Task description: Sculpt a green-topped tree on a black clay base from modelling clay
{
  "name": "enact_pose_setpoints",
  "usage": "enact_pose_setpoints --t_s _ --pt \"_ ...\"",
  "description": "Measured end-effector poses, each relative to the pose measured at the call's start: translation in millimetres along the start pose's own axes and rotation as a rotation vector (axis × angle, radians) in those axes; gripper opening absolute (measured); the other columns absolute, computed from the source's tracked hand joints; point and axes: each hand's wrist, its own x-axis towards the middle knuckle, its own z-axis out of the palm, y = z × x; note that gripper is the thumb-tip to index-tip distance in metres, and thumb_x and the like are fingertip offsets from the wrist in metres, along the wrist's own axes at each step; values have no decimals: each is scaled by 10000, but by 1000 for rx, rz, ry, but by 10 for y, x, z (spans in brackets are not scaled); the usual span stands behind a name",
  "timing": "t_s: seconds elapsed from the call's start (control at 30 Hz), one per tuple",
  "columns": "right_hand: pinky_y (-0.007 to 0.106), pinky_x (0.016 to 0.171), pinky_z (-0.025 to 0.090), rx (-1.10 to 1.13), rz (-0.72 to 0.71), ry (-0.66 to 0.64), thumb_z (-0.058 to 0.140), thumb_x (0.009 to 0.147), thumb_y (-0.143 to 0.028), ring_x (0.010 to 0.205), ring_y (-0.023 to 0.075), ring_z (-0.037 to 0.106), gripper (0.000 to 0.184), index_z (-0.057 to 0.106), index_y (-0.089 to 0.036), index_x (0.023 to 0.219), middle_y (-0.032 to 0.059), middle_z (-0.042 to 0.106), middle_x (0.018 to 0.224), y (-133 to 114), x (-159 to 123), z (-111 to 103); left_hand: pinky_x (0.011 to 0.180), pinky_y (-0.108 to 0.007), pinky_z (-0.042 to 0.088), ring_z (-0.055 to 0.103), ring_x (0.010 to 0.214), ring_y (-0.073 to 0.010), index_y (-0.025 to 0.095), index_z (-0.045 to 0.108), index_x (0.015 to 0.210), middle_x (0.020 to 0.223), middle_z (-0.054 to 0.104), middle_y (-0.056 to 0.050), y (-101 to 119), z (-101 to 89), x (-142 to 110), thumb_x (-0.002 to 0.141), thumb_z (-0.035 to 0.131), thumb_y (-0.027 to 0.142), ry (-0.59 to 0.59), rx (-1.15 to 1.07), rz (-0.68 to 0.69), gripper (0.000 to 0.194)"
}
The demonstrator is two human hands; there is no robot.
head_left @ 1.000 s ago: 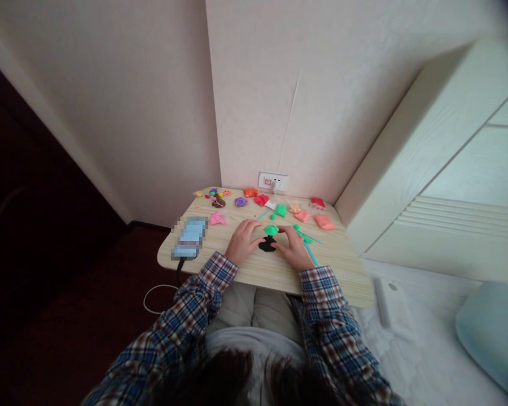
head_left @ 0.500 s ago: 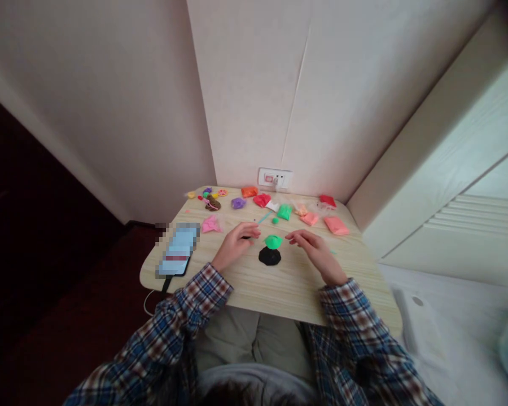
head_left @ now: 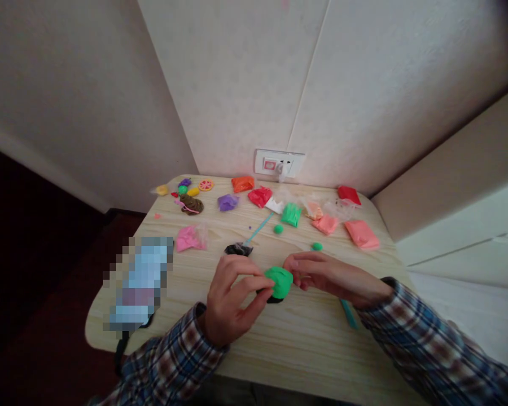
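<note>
A green piece of modelling clay (head_left: 279, 282), cupped like a small cap, sits over a flat black piece of clay (head_left: 276, 300) that shows only at its lower edge. My left hand (head_left: 237, 299) pinches the green clay's left rim between thumb and fingers. At its right rim my right hand (head_left: 330, 276) has its fingertips curled together on the edge. Just beyond the hands lie two small green balls (head_left: 278, 229) and a crumpled black packet (head_left: 239, 249). A thin blue stick (head_left: 260, 227) reaches toward that packet.
Clay packets, among them a green one (head_left: 292, 214) and a coral one (head_left: 362, 234), line the table's back. Small clay models (head_left: 191, 204) stand back left. A phone (head_left: 141, 282) with a cable lies left. By my right wrist is a blue tool (head_left: 348, 314). A wall socket (head_left: 279, 163) is behind.
Both hands, held apart from the green clay before, have closed in and taken its rims. The view has moved nearer to the table. A green ball and the blue tool now show more clearly.
</note>
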Motion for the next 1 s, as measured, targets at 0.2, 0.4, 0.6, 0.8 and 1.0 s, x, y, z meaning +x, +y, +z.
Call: enact_pose_setpoints --t_s 0.2,0.4,0.6,0.8,1.0 --pt "246 633 324 17 108 -111 697 726 -425 692 97 437 307 599 -134 743 -11 519 741 -80 57 -26 759 -295 470 533 806 -144 154 636 852 798 586 -26 -1 19 48 825 617 181 -77 -1 -45 42" --pt "245 628 334 -33 134 -174 659 762 -412 659 92 422 269 618 -147 745 -21 524 724 -91 118 -70 762 -299 473 541 800 -146 154 646 824 790 598 -30 4 52 74 833 613 197 -121 -30 -118 55" --pt "239 600 328 -172 153 -221 661 749 -434 624 90 414 289 635 -151 695 -34 515 643 -144 162 -77 750 -295 464 545 788 -147 140 657 812 772 602 -34 -15 67 74 813 633 157 -153 -76 -136 30" --pt "234 625 344 -116 166 -188 674 745 -366 624 86 429 223 623 -154 700 -44 529 638 -133 168 -63 751 -288 467 542 788 -141 140 657 817 774 598 -25 -24 71 85 816 636 162 -158 -78 -132 30" --pt "262 669 354 -118 191 -207 697 696 -456 629 106 437 307 607 -166 650 -44 513 610 -167 167 -46 730 -295 486 552 769 -142 156 654 821 753 611 -21 -20 71 98 809 647 189 -175 -63 -123 35"
